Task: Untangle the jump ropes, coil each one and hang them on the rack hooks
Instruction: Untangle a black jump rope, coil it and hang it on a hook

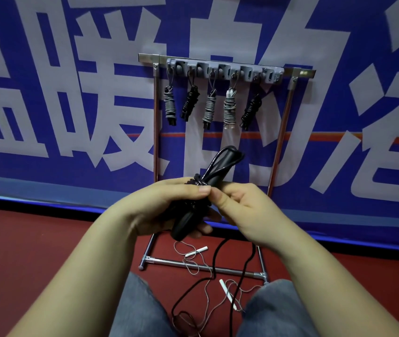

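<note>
Both hands, left hand [169,205] and right hand [240,210], grip black rope [208,176]; rack's rightmost hook [270,75] free.

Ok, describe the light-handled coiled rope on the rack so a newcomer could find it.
Find the metal rack standing against the blue banner. Five coiled ropes hang below its grey hook bar. Take the fourth from the left: grey cord like two others, but the only one with pale handles.
</note>
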`<state>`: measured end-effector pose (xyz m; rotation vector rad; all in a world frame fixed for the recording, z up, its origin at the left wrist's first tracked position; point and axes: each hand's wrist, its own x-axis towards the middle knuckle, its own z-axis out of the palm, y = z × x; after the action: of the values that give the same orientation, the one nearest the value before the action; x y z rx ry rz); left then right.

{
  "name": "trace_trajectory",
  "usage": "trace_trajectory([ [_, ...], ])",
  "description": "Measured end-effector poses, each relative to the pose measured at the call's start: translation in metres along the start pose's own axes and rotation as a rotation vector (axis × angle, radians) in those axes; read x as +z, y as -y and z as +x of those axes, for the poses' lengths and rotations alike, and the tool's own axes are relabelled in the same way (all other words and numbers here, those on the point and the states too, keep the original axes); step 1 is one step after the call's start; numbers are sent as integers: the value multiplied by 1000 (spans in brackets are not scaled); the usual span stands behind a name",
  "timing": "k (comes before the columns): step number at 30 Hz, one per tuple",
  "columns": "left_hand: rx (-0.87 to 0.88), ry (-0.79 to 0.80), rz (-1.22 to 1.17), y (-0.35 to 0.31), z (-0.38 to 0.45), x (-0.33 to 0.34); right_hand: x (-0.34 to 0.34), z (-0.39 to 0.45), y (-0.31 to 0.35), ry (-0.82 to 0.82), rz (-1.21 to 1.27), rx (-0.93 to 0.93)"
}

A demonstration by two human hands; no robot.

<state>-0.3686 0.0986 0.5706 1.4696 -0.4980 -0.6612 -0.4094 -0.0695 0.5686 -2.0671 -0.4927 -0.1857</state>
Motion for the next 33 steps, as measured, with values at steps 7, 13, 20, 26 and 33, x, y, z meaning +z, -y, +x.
trace_trajectory([
  [7, 142, -80, -76, 5, 4, 5, 4, 4, 1, 24, 50, 74],
  [13, 262, -182, -140, 2, 9, 16, 8, 12, -1, -8, 336, 137],
  [20, 335, -421, -459, -4, 11, -2, 6, 6, -19, 37, 276, 186],
  [26, 360, -420, -382, -8, 8, -2, 10, 10, -24, 13, 144, 211],
  [33, 314, -280, -23, -10, 10, 13, 7, 19, -9, -65, 316, 183],
])
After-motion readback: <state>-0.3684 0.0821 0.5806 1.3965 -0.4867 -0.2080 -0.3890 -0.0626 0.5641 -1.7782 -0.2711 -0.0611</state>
